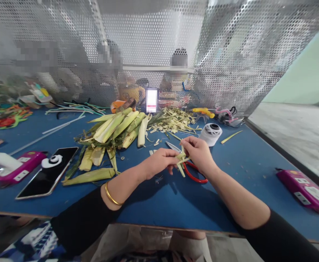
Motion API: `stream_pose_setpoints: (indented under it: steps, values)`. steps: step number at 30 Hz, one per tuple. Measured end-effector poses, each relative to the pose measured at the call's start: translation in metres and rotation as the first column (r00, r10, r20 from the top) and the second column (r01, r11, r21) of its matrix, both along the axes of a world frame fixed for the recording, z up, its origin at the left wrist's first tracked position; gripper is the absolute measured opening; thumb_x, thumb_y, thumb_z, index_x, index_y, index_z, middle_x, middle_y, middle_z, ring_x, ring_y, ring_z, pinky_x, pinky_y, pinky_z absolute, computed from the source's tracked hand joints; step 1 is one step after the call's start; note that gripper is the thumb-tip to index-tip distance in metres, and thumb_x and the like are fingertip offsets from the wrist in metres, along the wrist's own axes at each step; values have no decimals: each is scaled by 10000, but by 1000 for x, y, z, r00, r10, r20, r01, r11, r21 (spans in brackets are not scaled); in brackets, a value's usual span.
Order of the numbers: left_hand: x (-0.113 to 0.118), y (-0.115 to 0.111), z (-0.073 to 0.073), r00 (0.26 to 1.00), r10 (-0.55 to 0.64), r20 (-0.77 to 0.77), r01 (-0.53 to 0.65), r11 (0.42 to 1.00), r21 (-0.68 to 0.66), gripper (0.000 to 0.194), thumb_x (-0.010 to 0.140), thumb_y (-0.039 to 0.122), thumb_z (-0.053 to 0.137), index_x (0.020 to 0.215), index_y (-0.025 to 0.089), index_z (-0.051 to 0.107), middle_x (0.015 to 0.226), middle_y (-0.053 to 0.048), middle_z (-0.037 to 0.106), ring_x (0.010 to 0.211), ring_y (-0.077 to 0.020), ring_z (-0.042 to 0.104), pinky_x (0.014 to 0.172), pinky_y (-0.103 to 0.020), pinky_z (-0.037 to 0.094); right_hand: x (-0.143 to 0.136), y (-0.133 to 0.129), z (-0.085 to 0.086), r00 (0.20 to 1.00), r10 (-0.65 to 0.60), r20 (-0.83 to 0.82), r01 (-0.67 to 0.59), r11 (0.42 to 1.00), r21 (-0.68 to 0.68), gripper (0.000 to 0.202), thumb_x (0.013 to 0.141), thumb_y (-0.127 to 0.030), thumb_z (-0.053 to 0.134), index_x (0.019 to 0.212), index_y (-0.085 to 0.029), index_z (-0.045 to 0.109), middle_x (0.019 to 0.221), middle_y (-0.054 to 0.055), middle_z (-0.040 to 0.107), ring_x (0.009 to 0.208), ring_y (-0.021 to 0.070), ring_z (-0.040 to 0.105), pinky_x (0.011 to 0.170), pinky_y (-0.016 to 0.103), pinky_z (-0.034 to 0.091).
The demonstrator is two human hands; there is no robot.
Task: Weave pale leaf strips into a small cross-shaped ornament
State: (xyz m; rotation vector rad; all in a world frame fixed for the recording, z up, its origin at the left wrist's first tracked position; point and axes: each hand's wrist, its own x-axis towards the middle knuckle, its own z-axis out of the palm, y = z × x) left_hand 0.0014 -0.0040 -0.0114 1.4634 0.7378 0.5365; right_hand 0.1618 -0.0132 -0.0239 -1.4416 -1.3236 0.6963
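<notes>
While the left hand (pixel 162 160) pinches one side of the pale green husk strips (pixel 181 158), the right hand (pixel 199 153) pinches the other, so the strips sit right between the fingertips. Just under the fingers, I see red scissors (pixel 197 179) on the blue table (pixel 148 207). Past the right fingers stands a white spool (pixel 210 137); beyond the left ones lies a big husk pile (pixel 118 127).
</notes>
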Motion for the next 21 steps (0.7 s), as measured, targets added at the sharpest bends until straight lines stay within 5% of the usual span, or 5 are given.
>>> stream_pose_setpoints:
  steps: [6, 14, 21]
  values:
    - [3, -6, -2, 990, 109, -86, -103, 992, 72, 234, 688, 370, 663, 590, 165, 609, 508, 40, 478, 437, -73, 409, 433, -202, 338, -8, 0, -5, 997, 27, 74, -28, 999, 16, 196, 755, -353, 533, 650, -192, 570, 559, -33, 507, 541, 121, 435, 530, 256, 331]
    - [5, -7, -7, 973, 118, -198, -89, 985, 150, 190, 714, 280, 628, 565, 162, 619, 499, 29, 542, 410, -74, 455, 431, -197, 341, -12, -1, -8, 998, -59, -6, 59, 997, 46, 196, 772, -363, 507, 692, -196, 573, 510, -43, 474, 487, 119, 407, 509, 256, 340]
    - [1, 1, -1, 953, 282, -115, -283, 959, 6, 175, 729, 238, 653, 577, 153, 633, 481, 29, 536, 423, -77, 495, 475, -201, 407, 1, 1, 3, 966, 166, 198, -150, 984, -92, 348, 801, -488, 513, 612, -197, 544, 522, -23, 524, 521, 123, 452, 529, 252, 342]
